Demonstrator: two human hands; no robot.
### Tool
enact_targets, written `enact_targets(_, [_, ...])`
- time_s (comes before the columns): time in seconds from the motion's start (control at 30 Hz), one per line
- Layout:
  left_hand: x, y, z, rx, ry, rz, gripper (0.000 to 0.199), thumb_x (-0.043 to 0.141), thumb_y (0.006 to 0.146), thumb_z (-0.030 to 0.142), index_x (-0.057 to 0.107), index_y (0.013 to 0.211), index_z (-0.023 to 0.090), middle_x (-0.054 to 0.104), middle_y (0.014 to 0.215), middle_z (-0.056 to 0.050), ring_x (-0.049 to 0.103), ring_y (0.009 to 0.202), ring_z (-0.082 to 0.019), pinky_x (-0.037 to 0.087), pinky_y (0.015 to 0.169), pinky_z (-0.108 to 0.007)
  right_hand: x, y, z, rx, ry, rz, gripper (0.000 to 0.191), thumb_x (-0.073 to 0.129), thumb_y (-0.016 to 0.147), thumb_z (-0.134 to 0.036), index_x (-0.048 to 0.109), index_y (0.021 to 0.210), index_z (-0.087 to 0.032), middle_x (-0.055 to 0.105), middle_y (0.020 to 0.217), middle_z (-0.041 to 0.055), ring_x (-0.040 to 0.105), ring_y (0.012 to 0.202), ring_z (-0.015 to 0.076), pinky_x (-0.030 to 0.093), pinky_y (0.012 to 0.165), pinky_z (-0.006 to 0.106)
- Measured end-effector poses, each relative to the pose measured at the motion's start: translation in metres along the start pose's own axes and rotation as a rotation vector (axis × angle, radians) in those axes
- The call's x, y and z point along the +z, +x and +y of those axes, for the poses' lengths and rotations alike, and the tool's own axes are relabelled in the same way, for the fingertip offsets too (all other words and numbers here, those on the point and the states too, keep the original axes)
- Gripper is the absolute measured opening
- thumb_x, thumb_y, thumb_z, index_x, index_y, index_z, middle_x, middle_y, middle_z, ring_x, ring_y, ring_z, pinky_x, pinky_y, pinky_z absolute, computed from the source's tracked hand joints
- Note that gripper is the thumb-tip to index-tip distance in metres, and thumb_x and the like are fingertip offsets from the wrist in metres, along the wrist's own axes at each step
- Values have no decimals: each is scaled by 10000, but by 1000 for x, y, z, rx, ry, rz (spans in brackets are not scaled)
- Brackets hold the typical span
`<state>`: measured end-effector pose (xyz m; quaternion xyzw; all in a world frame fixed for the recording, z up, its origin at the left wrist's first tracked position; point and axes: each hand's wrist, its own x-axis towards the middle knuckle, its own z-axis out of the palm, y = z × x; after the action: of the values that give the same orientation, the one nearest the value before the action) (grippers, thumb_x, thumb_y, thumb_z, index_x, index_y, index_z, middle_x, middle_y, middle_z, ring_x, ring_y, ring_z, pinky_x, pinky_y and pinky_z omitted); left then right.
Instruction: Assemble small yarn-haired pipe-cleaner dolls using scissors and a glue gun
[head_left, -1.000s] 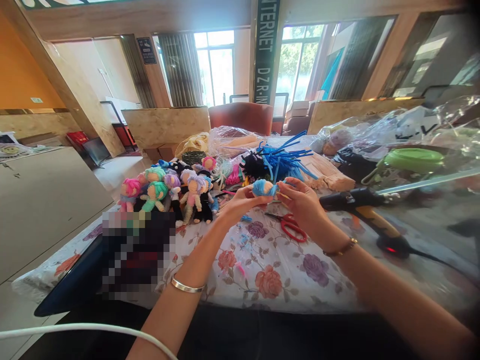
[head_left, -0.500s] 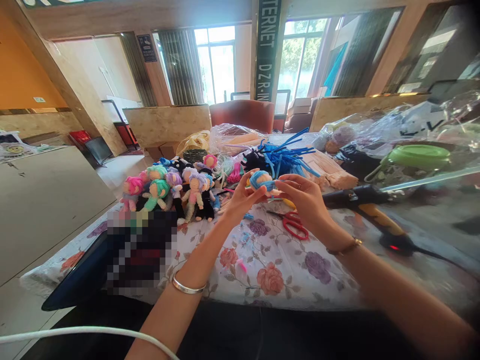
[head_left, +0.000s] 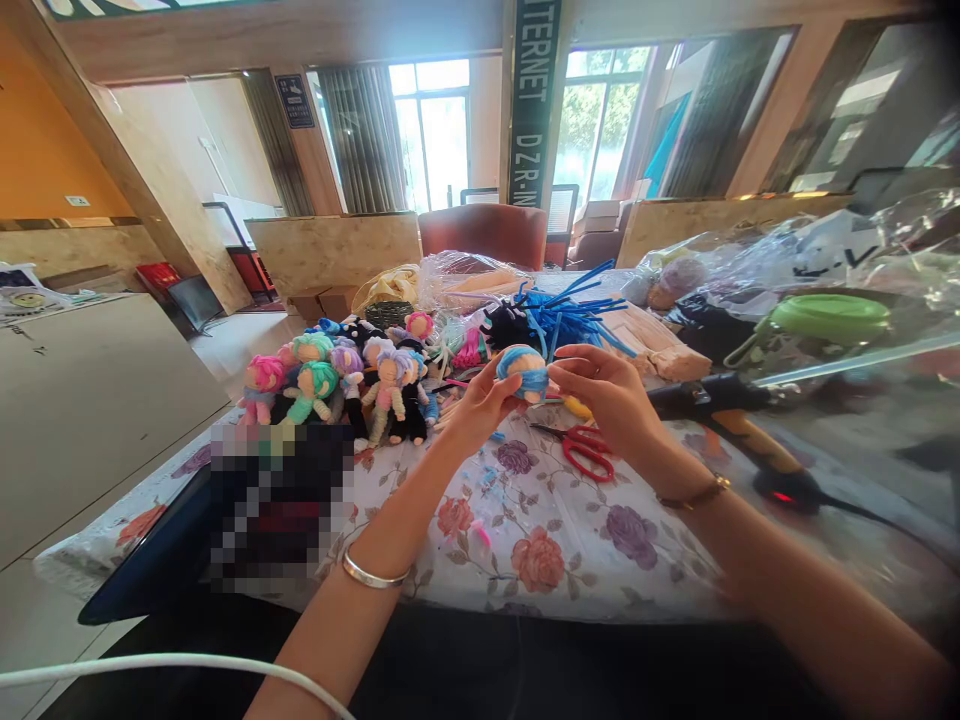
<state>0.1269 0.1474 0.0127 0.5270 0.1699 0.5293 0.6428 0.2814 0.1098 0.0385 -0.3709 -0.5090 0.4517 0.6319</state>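
Note:
Over the table, a small doll head (head_left: 531,366) with a peach face and blue fuzzy hair is held between my two hands. My left hand (head_left: 491,398) grips it from the left, thumb across its lower front. The closed fingertips of my right hand (head_left: 600,390) press against its right edge; whether they also pinch a loose blue strand is too small to tell. Red-handled scissors (head_left: 589,455) lie on the cloth just below my right hand. Behind the head is a bundle of blue chenille stems (head_left: 574,318).
Finished dolls (head_left: 390,385) crowd the table's left side. A hot glue gun (head_left: 739,430) with a red light lies to the right, near a green-lidded container (head_left: 832,315) and clear plastic bags (head_left: 765,245). Flowered cloth (head_left: 480,560) covers the table. A white cable (head_left: 187,660) crosses at lower left.
The doll head has turned in my hands, so its peach front and the blue band across it show more. My right fingers have shifted slightly at its edge.

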Motion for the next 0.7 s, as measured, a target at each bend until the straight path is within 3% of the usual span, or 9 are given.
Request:
enact_targets(0.4, [-3, -2, 5, -44, -5, -34, 562, 707, 622, 528, 649, 1073, 198, 660, 817, -10, 553, 625, -92, 434, 575, -200, 4, -9, -7, -193, -354, -17, 209, 747, 665, -397, 719, 721, -198, 675, 711, 10, 584, 632, 133, 475, 616, 271])
enact_targets(0.57, [-1, 1, 5, -121, -146, 97, 427, 732, 632, 470, 674, 914, 154, 649, 715, -2, 558, 606, -84, 466, 592, -194, 4, -7, -11, -284, -504, -20, 231, 685, 727, -417, 709, 733, -188, 677, 724, 12, 585, 665, 140, 457, 620, 256])
enact_targets(0.7, [-3, 3, 4, -145, -189, 171, 363, 692, 696, 464, 651, 847, 137, 660, 721, -20, 580, 616, -96, 488, 633, -217, -6, 1, -23, -302, -692, 6, 412, 532, 822, -530, 691, 703, -169, 645, 644, 17, 526, 566, 114, 363, 515, 232])
